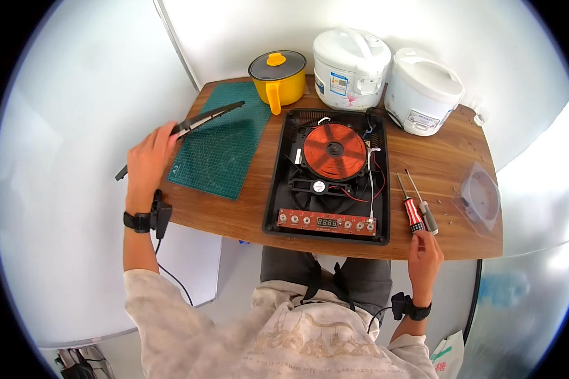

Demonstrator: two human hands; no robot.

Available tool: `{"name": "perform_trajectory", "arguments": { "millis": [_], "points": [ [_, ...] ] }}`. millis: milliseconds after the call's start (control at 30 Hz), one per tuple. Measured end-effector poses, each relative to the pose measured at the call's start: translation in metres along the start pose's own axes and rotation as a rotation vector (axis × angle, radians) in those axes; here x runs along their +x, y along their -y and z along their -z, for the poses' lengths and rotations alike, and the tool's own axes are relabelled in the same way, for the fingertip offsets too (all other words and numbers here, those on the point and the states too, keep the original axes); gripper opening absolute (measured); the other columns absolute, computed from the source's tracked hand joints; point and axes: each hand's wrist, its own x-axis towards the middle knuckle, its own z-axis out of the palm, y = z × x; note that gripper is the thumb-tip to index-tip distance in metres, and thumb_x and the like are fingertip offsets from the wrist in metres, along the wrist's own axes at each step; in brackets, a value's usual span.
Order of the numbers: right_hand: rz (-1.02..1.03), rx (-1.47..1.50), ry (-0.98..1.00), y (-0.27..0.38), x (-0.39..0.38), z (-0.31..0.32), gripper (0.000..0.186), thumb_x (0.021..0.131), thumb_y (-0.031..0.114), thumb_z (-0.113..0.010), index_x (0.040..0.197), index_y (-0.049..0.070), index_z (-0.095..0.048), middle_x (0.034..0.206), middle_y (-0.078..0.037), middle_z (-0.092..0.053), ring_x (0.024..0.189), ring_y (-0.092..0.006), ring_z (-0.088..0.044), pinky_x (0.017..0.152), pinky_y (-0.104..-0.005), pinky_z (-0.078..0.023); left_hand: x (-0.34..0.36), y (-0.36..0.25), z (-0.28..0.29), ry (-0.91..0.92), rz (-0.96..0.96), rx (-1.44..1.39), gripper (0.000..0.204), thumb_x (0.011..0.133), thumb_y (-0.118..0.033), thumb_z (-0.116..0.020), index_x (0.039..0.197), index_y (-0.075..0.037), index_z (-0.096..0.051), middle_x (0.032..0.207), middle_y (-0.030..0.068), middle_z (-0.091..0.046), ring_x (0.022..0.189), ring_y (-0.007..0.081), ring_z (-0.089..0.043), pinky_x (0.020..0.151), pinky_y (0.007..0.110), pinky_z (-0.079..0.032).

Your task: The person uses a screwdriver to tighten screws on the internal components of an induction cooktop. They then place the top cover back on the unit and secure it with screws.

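My left hand (pixel 146 164) grips a thin black panel (pixel 212 115), seen nearly edge-on and tilted over the green cutting mat (pixel 215 164). The fingers of my right hand (pixel 423 256) are closed on the end of a red-and-white striped screwdriver (pixel 411 208) lying beside a grey-handled screwdriver (pixel 427 218). Between my hands sits an opened induction cooker housing (pixel 272 183), with a round copper coil (pixel 329 142), wires, a small fan and a control board (pixel 297 219) along its front.
At the back stand a yellow pot (pixel 282 88) and two white rice cookers (pixel 344 63) (pixel 417 95). A transparent plastic piece (pixel 480 196) and small screws lie at the right of the wooden table (pixel 253 221). White walls rise behind and at the sides.
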Motion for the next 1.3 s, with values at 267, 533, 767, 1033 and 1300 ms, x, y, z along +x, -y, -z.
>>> {"name": "perform_trajectory", "arguments": {
  "millis": [267, 533, 767, 1033, 1300],
  "points": [
    [0.019, -0.022, 0.016, 0.002, 0.002, 0.017, 0.008, 0.093, 0.000, -0.065, 0.101, 0.000, -0.066, 0.088, -0.015, -0.067, 0.071, -0.0266, -0.067, 0.068, -0.0351, -0.053, 0.023, 0.022, 0.032, -0.117, 0.170, 0.003, 0.018, 0.102, -0.024, -0.063, 0.115, -0.012, -0.065, 0.090, 0.0075, -0.074, 0.071, 0.0280, -0.070, 0.062, 0.036, -0.055],
    [0.023, -0.016, 0.015, 0.000, -0.001, 0.012, 0.007, 0.094, 0.002, -0.065, 0.101, 0.000, -0.066, 0.088, -0.015, -0.068, 0.072, -0.0261, -0.067, 0.068, -0.0363, -0.053, 0.044, 0.032, 0.039, -0.008, 0.184, -0.174, 0.017, 0.100, -0.022, -0.065, 0.115, -0.014, -0.063, 0.086, 0.0066, -0.071, 0.070, 0.0286, -0.068, 0.061, 0.036, -0.054],
    [0.003, -0.011, 0.013, 0.002, -0.001, 0.020, 0.007, 0.094, 0.002, -0.065, 0.101, 0.000, -0.067, 0.088, -0.015, -0.068, 0.072, -0.0257, -0.067, 0.068, -0.0357, -0.053, 0.035, 0.034, 0.019, 0.016, 0.033, -0.050, 0.014, 0.097, -0.022, -0.068, 0.106, -0.012, -0.063, 0.084, 0.0048, -0.070, 0.070, 0.0286, -0.067, 0.057, 0.039, -0.051],
    [0.014, 0.006, 0.021, 0.001, 0.000, 0.019, 0.007, 0.094, 0.002, -0.066, 0.101, 0.000, -0.067, 0.086, -0.014, -0.067, 0.070, -0.0245, -0.066, 0.067, -0.0342, -0.053, 0.035, 0.049, 0.028, -0.120, 0.137, 0.088, 0.011, 0.100, -0.023, -0.064, 0.103, -0.013, -0.062, 0.085, 0.0061, -0.071, 0.071, 0.0305, -0.067, 0.056, 0.040, -0.050],
    [0.056, 0.040, 0.052, 0.015, 0.004, 0.016, 0.008, 0.094, 0.002, -0.067, 0.102, 0.000, -0.067, 0.085, -0.014, -0.067, 0.070, -0.0236, -0.067, 0.067, -0.0337, -0.053, 0.038, 0.034, 0.076, -0.233, 0.353, 0.102, 0.016, 0.102, -0.031, -0.063, 0.108, -0.017, -0.067, 0.075, 0.0089, -0.066, 0.062, 0.0299, -0.060, 0.057, 0.038, -0.048]
  ]
}}
